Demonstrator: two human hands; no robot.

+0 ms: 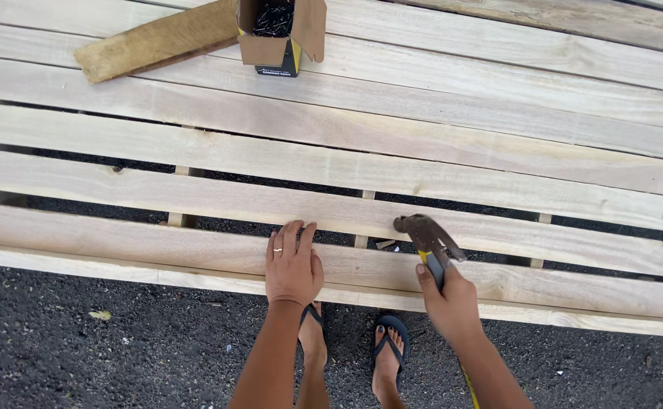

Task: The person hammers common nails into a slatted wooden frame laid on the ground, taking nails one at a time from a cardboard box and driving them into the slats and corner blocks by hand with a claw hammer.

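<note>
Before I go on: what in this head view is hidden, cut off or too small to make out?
- Under the left hand: the palm covers that patch of plank; a nail there cannot be told.
- Hammer handle: the right hand wraps it; its lower end passes behind the forearm.
- Cardboard box: top cut by the frame edge; its dark contents are too small to tell apart.
- Cross supports: mostly hidden beneath the planks.

Right hand (453, 303) grips hammer (426, 235); left hand (293, 266) presses plank (157, 246).

Pale matt wood planks (331, 163), rusty metal hammer head (416, 226), cardboard box (278, 34), rough asphalt (119, 348).
</note>
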